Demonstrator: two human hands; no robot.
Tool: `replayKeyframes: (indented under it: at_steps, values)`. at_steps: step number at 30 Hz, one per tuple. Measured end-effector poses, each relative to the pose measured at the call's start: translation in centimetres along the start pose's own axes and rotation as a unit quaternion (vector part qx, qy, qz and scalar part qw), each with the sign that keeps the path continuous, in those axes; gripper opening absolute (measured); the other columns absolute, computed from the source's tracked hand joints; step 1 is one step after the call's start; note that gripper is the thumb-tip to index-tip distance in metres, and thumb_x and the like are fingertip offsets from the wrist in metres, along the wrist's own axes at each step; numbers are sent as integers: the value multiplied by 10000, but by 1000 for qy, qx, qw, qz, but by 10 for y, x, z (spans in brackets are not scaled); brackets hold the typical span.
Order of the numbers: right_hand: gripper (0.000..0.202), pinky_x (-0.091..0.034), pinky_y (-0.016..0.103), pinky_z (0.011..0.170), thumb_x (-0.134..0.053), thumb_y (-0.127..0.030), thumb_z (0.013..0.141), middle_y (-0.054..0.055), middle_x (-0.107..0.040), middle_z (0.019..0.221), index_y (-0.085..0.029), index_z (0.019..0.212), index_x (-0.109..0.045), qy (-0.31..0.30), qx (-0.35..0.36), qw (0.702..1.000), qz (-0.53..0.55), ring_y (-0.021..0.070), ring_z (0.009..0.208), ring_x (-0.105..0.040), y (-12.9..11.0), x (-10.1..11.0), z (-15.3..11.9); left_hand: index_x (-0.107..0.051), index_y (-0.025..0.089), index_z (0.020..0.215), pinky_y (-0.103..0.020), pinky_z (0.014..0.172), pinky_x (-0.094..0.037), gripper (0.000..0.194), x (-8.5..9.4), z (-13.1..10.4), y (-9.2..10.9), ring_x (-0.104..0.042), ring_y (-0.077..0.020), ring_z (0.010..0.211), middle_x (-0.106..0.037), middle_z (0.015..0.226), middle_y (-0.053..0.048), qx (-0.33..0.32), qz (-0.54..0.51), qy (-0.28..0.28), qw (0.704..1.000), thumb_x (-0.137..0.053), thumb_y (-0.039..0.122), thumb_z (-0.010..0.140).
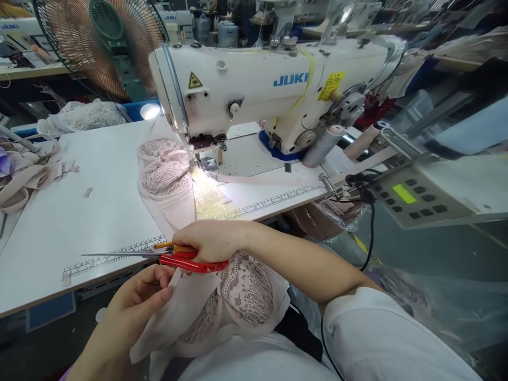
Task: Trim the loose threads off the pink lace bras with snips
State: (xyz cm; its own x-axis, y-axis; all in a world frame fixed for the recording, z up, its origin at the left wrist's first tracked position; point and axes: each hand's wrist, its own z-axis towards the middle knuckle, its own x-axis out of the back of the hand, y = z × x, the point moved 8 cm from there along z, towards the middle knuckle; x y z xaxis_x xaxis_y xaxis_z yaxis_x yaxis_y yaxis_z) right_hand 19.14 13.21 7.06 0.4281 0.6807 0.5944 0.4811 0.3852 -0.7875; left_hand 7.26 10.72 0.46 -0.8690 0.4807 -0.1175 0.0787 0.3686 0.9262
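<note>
My right hand (216,241) is closed round the red handles of a pair of scissors (194,263), whose blades point left over the table edge. An orange-handled tool also shows by its fingers. Below the scissors, my left hand (145,299) pinches the edge of a pale pink lace garment (250,291) that lies over my lap. Another pale pink lace piece (164,177) lies on the table beside the needle area of the white sewing machine (246,79), under its lamp light.
A ruler strip (273,200) runs along the front of the white table (99,196). Fabric strips (32,174) lie at the left, and a fan (107,37) stands behind. A thread cone (323,145) and a control panel (416,193) are at the right.
</note>
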Motion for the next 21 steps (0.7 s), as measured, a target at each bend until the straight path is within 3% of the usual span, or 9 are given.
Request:
replayKeyframes:
  at_steps: [4, 12, 21]
  values:
    - [249, -335, 252, 552, -570, -165, 756, -45, -449, 660, -208, 680, -338, 0, 8, 1000, 3, 122, 606, -436, -1, 0, 1, -572, 181, 624, -137, 515, -374, 300, 0, 0, -1, -448, -75, 565, -546, 623, 53, 41, -56, 22, 997, -842, 314, 618]
    - [234, -343, 249, 569, -572, -148, 759, -42, -456, 661, -202, 673, -361, -4, 11, 1000, 3, 122, 614, -444, -8, 2, 0, -595, 170, 607, -173, 595, -389, 337, 5, 0, 3, -470, -108, 652, -572, 641, 31, 22, 9, 97, 995, -864, 369, 568]
    - [225, -351, 260, 573, -539, -157, 787, -23, -468, 693, -207, 683, -346, -5, 29, 999, -15, 135, 634, -447, -8, 1, 1, -676, 199, 818, -247, 704, -472, 360, 18, 0, -6, -586, -164, 754, -679, 772, 4, 46, 36, 126, 990, -845, 425, 595]
